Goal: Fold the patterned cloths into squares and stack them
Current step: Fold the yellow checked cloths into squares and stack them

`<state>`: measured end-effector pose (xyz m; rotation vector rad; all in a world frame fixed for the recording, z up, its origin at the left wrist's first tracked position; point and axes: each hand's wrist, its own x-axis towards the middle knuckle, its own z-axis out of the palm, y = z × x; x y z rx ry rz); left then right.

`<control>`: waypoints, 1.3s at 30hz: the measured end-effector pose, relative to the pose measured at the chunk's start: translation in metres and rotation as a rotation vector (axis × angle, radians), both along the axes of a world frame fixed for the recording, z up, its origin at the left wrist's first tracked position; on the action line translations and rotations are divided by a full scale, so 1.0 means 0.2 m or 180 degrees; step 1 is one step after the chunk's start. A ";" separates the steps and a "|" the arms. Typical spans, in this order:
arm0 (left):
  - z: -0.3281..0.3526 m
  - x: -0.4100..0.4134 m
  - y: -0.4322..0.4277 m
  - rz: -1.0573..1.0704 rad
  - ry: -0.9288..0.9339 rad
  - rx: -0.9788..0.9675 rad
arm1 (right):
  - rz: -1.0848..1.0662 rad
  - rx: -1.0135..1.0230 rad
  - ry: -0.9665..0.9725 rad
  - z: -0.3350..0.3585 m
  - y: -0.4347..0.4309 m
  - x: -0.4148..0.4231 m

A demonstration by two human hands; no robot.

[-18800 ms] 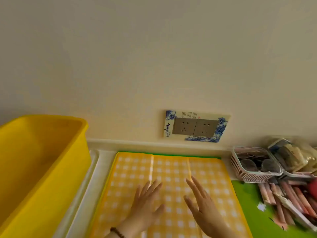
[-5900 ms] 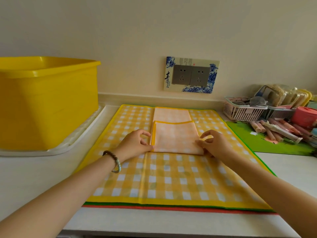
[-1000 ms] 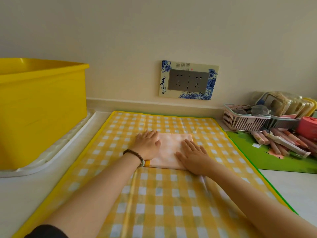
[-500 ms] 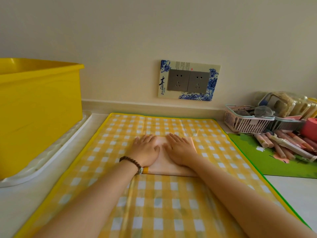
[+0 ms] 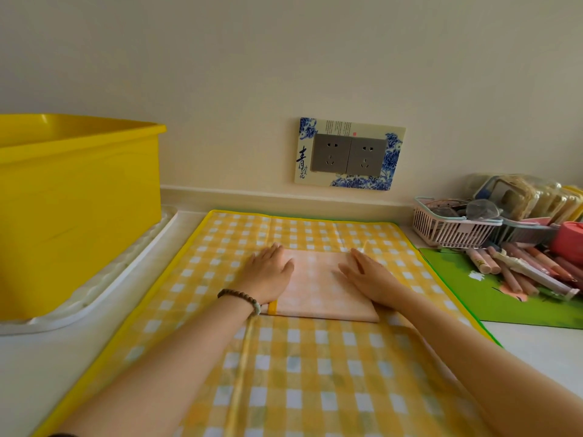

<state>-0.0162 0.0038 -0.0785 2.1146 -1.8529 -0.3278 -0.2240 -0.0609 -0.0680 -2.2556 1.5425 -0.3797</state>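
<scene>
Head view: left hand (image 5: 268, 275) partly covers folded cloth (image 5: 317, 287).

Folded pale cloth (image 5: 318, 287) atop spread yellow-checked cloth (image 5: 303, 370)

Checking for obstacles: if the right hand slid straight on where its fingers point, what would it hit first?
The right hand would likely cross only flat checked cloth, then reach the wall ledge; nothing stands between.

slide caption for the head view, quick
Left hand and right hand press flat on a folded cloth atop a yellow checked cloth.
</scene>
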 end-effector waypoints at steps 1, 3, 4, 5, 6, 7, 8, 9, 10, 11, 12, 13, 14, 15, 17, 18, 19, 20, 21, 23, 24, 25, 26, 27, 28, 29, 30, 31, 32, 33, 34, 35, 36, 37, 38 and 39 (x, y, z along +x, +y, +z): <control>0.01 0.01 0.02 0.0007 0.0029 0.0028 | -0.0068 0.0055 -0.0445 0.01 0.01 -0.02; 0.04 0.04 0.08 -0.0005 -0.0040 0.0083 | -0.0171 0.0002 -0.1107 0.04 0.05 -0.06; 0.05 0.05 0.11 -0.0014 -0.0068 0.0094 | -0.0212 0.0008 -0.1236 0.05 0.06 -0.08; 0.06 0.06 0.15 -0.0022 -0.0056 0.0091 | -0.0247 0.0106 -0.1322 0.06 0.08 -0.10; 0.07 0.07 0.19 -0.0021 -0.0020 0.0089 | -0.0283 0.0292 -0.1357 0.07 0.09 -0.12; 0.08 0.07 0.21 -0.0014 -0.0007 0.0094 | -0.0318 0.0499 -0.1357 0.08 0.10 -0.13; 0.08 0.07 0.24 -0.0005 -0.0039 0.0117 | -0.0355 0.0665 -0.1310 0.09 0.11 -0.14; 0.08 0.07 0.25 -0.0003 -0.0094 0.0146 | -0.0417 0.0757 -0.1250 0.10 0.12 -0.14; 0.06 0.06 0.26 -0.0007 -0.0160 0.0185 | -0.0496 0.0797 -0.1177 0.11 0.13 -0.14; 0.05 0.06 0.27 -0.0013 -0.0235 0.0255 | -0.0579 0.0820 -0.1112 0.11 0.14 -0.14; 0.02 0.05 0.27 -0.0013 -0.0310 0.0347 | -0.0636 0.0842 -0.1064 0.11 0.15 -0.13; 0.01 0.04 0.28 -0.0010 -0.0391 0.0423 | -0.0671 0.0888 -0.1046 0.11 0.16 -0.12; -0.01 0.04 0.28 -0.0003 -0.0459 0.0450 | -0.0692 0.0965 -0.1036 0.12 0.17 -0.11; -0.01 0.03 0.29 0.0005 -0.0508 0.0451 | -0.0742 0.1049 -0.1030 0.13 0.18 -0.10; -0.01 0.03 0.29 0.0018 -0.0531 0.0442 | -0.0937 0.1176 -0.1051 0.16 0.19 -0.07; -0.01 0.03 0.29 0.0027 -0.0523 0.0416 | -0.1033 0.1246 -0.1119 0.17 0.20 -0.06; -0.01 0.02 0.29 0.0035 -0.0535 0.0386 | -0.1095 0.1328 -0.1253 0.18 0.21 -0.04; -0.01 0.02 0.29 0.0033 -0.0555 0.0345 | -0.1107 0.1415 -0.1472 0.19 0.21 -0.03; -0.01 0.03 0.29 0.0034 -0.0544 0.0301 | -0.1082 0.1485 -0.1724 0.19 0.22 -0.02; -0.02 0.04 0.27 0.0067 -0.0453 0.0253 | -0.0966 0.1617 -0.2233 0.20 0.23 0.00; -0.02 0.04 0.27 0.0069 -0.0393 0.0241 | -0.0907 0.1719 -0.2478 0.21 0.24 0.00; -0.02 0.04 0.26 0.0036 -0.0274 0.0171 | -0.0849 0.1820 -0.2681 0.22 0.26 0.00; -0.02 0.03 0.26 0.0005 -0.0050 0.0080 | -0.0805 0.1849 -0.2793 0.23 0.27 -0.01; 0.00 0.01 0.26 -0.0033 0.0251 -0.0029 | -0.0765 0.1812 -0.2842 0.24 0.27 -0.03; 0.03 -0.03 0.27 -0.0033 0.0636 -0.0117 | -0.0719 0.1741 -0.2850 0.26 0.28 -0.06; 0.05 -0.08 0.27 -0.0033 0.1056 -0.0211 | -0.0654 0.1678 -0.2875 0.29 0.30 -0.11; 0.08 -0.12 0.27 -0.0003 0.1455 -0.0304 | -0.0590 0.1628 -0.2913 0.31 0.31 -0.16; 0.12 -0.18 0.26 0.0053 0.1848 -0.0396 | -0.0541 0.1596 -0.2956 0.35 0.32 -0.22; 0.15 -0.23 0.25 0.0120 0.2264 -0.0436 | -0.0504 0.1562 -0.2978 0.38 0.32 -0.30; 0.18 -0.30 0.25 0.0136 0.2710 -0.0410 | -0.0478 0.1525 -0.2974 0.42 0.34 -0.37; 0.21 -0.36 0.25 0.0086 0.3165 -0.0293 | -0.0478 0.1472 -0.2942 0.44 0.34 -0.45; 0.24 -0.43 0.26 -0.0008 0.3523 -0.0161 | -0.0503 0.1423 -0.2890 0.47 0.36 -0.53; 0.26 -0.49 0.25 -0.0111 0.3695 -0.0072 | -0.0576 0.1367 -0.2824 0.49 0.37 -0.61; 0.28 -0.56 0.24 -0.0195 0.3778 -0.0039 | -0.0669 0.1328 -0.2752 0.50 0.38 -0.70; 0.28 -0.62 0.22 -0.0239 0.3840 -0.0030 | -0.0759 0.1301 -0.2651 0.51 0.39 -0.78; 0.29 -0.69 0.21 -0.0269 0.3897 0.0001 | -0.0863 0.1292 -0.2541 0.52 0.39 -0.86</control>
